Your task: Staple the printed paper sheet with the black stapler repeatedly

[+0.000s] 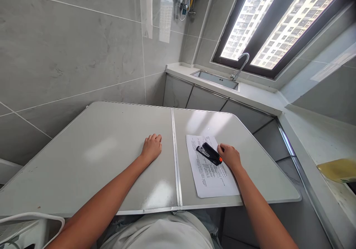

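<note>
My left hand (151,147) rests on the left half of the folding table (116,130), its fingers loosely curled in and nothing seen in them. On the right half lies a printed sheet of paper (204,186), and on top of it a black stapler (210,154) with an orange spot at one end. The stapler lies at a slant, its jaw pointing up and left. My right hand (229,155), also loosely closed, is at the sheet's right edge, just right of the stapler's orange end and not gripping it.
A metal seam (175,152) crosses the table. Beyond it run a white counter (257,95) with a sink (215,79) and a faucet (241,67), below a window (267,26). A yellow item (338,170) sits on the right counter. A white appliance (30,230) stands lower left.
</note>
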